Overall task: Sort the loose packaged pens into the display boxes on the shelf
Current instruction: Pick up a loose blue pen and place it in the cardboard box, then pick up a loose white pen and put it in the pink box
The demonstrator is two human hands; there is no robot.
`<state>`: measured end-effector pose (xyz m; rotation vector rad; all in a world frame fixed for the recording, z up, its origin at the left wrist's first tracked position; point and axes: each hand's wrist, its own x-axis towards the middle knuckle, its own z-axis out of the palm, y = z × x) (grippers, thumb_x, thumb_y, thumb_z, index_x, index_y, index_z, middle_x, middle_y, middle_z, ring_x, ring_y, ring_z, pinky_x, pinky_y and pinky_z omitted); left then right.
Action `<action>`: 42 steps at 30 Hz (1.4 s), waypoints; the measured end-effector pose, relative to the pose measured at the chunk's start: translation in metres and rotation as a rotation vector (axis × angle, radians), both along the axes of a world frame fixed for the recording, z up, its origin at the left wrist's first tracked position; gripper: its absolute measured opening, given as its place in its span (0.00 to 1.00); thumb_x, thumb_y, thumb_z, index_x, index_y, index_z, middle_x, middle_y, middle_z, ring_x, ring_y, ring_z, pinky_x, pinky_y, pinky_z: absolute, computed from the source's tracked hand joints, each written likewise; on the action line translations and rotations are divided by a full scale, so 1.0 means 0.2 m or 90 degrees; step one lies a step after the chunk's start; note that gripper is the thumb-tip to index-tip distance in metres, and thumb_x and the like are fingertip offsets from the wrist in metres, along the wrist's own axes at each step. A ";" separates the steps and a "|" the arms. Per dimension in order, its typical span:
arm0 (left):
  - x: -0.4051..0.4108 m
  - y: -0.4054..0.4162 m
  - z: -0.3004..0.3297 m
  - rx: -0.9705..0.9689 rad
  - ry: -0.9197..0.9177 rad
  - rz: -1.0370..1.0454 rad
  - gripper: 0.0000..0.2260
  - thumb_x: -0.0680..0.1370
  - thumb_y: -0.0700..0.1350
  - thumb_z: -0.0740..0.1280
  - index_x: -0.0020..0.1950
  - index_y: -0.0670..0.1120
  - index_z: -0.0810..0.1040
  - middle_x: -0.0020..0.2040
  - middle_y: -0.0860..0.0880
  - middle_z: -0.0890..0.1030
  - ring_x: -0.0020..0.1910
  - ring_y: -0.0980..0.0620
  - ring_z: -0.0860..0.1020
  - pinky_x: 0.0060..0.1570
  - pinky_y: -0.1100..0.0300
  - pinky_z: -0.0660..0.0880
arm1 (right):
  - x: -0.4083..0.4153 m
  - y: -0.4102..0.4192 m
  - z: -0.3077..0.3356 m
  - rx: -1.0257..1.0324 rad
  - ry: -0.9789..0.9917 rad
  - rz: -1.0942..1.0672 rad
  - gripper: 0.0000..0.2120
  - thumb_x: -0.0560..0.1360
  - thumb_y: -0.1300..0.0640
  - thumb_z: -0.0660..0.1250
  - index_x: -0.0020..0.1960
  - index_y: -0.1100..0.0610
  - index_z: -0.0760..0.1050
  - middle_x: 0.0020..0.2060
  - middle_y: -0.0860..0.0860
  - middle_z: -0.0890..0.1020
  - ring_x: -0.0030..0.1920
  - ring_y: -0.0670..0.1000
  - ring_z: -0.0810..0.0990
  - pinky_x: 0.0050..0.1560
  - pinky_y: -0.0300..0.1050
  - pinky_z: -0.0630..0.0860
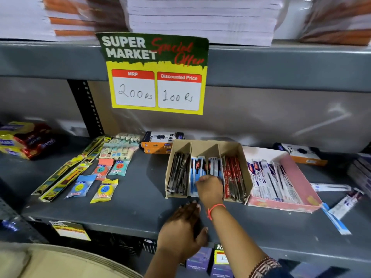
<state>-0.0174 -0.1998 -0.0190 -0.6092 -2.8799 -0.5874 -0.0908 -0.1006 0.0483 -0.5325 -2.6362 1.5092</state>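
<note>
A brown cardboard display box (242,157) with three compartments stands on the grey shelf (140,205). Its left compartment holds black pens (178,175), the middle one blue-packaged pens (202,165), the right one red-packaged pens (233,177). My right hand (209,188) is inside the middle compartment with its fingers curled onto the blue packs. My left hand (183,230) rests flat on the shelf's front edge, fingers apart, holding nothing. A pink box (297,177) to the right holds white-and-blue packaged pens (269,179). Loose packaged pens (339,207) lie on the shelf beyond it.
Left of the display box lie yellow-wrapped long packs (66,173), small round-item packets (104,190) and eraser packs (118,151). Orange-black boxes (160,142) stand at the back. A price sign (156,75) hangs from the upper shelf, which carries stacked paper.
</note>
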 end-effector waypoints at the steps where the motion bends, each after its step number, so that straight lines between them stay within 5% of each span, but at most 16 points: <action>1: 0.00 0.00 -0.01 0.002 0.005 0.008 0.29 0.73 0.60 0.53 0.72 0.49 0.62 0.73 0.50 0.64 0.73 0.53 0.60 0.67 0.68 0.43 | 0.02 0.00 0.01 0.001 0.022 0.010 0.11 0.72 0.68 0.59 0.34 0.62 0.77 0.44 0.59 0.76 0.47 0.57 0.75 0.52 0.45 0.73; 4: 0.01 0.01 0.00 0.002 0.015 0.024 0.28 0.74 0.59 0.56 0.70 0.48 0.66 0.71 0.49 0.68 0.70 0.52 0.66 0.67 0.66 0.51 | 0.13 0.04 0.07 -0.012 0.118 0.007 0.10 0.73 0.66 0.63 0.49 0.61 0.81 0.53 0.57 0.76 0.53 0.56 0.78 0.57 0.40 0.70; 6: 0.01 0.03 0.01 -0.007 0.048 0.038 0.26 0.73 0.58 0.60 0.67 0.46 0.70 0.68 0.48 0.72 0.67 0.51 0.71 0.67 0.60 0.62 | 0.21 0.13 0.12 -0.012 0.229 -0.026 0.09 0.73 0.64 0.63 0.48 0.58 0.81 0.51 0.57 0.77 0.45 0.54 0.78 0.49 0.39 0.71; 8: 0.01 0.04 0.02 -0.031 0.034 0.051 0.26 0.75 0.58 0.58 0.70 0.47 0.65 0.72 0.49 0.67 0.71 0.52 0.65 0.70 0.60 0.55 | 0.27 0.29 0.16 0.008 0.343 -0.091 0.06 0.74 0.63 0.63 0.46 0.54 0.77 0.47 0.57 0.77 0.39 0.50 0.74 0.42 0.40 0.69; 10: 0.02 0.06 0.02 -0.033 -0.007 0.071 0.27 0.77 0.59 0.54 0.73 0.48 0.58 0.76 0.51 0.58 0.74 0.53 0.55 0.71 0.62 0.44 | 0.30 0.49 0.19 0.015 0.387 -0.187 0.03 0.75 0.62 0.62 0.47 0.55 0.73 0.47 0.59 0.77 0.42 0.54 0.75 0.44 0.46 0.71; 15: 0.04 0.21 0.04 -0.069 -0.051 0.142 0.31 0.78 0.60 0.51 0.75 0.44 0.50 0.77 0.47 0.51 0.76 0.50 0.47 0.71 0.60 0.39 | 0.34 1.08 0.11 0.084 0.220 -0.464 0.11 0.73 0.67 0.60 0.54 0.69 0.73 0.55 0.70 0.76 0.57 0.67 0.74 0.57 0.56 0.69; 22: 0.05 0.53 0.03 -0.061 -0.071 0.168 0.32 0.78 0.59 0.50 0.74 0.41 0.47 0.77 0.42 0.49 0.76 0.47 0.46 0.72 0.57 0.39 | 0.39 1.45 -0.07 0.262 -0.040 -0.337 0.17 0.75 0.58 0.63 0.59 0.69 0.71 0.59 0.70 0.74 0.61 0.69 0.71 0.60 0.56 0.68; 31: 0.03 0.65 -0.01 -0.046 -0.052 0.222 0.34 0.77 0.61 0.51 0.74 0.42 0.47 0.77 0.43 0.50 0.76 0.47 0.47 0.73 0.56 0.41 | 0.17 1.47 0.06 -0.058 -0.008 -0.339 0.25 0.77 0.50 0.61 0.63 0.68 0.64 0.62 0.68 0.74 0.61 0.66 0.74 0.61 0.55 0.69; 34: 0.03 0.65 -0.01 -0.037 -0.037 0.226 0.33 0.77 0.61 0.51 0.75 0.43 0.48 0.77 0.44 0.51 0.76 0.48 0.49 0.73 0.56 0.42 | 0.12 1.49 0.07 -0.256 -0.011 -0.314 0.24 0.76 0.53 0.64 0.66 0.65 0.63 0.59 0.61 0.74 0.46 0.57 0.77 0.45 0.48 0.72; 36: 0.03 0.65 -0.01 -0.036 -0.032 0.230 0.33 0.77 0.61 0.51 0.75 0.43 0.48 0.77 0.44 0.51 0.75 0.48 0.49 0.73 0.57 0.42 | 0.11 1.52 0.06 -0.319 -0.049 -0.231 0.23 0.78 0.57 0.61 0.69 0.65 0.63 0.54 0.57 0.68 0.35 0.50 0.69 0.37 0.39 0.66; 38: 0.03 0.65 -0.01 -0.039 -0.027 0.232 0.33 0.77 0.62 0.51 0.75 0.43 0.47 0.77 0.44 0.52 0.75 0.48 0.50 0.72 0.58 0.42 | 0.10 1.54 0.07 -0.378 -0.039 -0.208 0.12 0.79 0.60 0.59 0.62 0.58 0.63 0.52 0.55 0.67 0.34 0.45 0.66 0.35 0.39 0.66; 42: 0.03 0.65 -0.02 -0.037 -0.016 0.229 0.33 0.77 0.61 0.51 0.75 0.43 0.48 0.77 0.44 0.53 0.75 0.48 0.51 0.72 0.58 0.42 | 0.12 1.52 0.13 -0.487 0.009 -0.237 0.06 0.79 0.63 0.58 0.50 0.53 0.63 0.35 0.50 0.67 0.33 0.44 0.65 0.33 0.38 0.65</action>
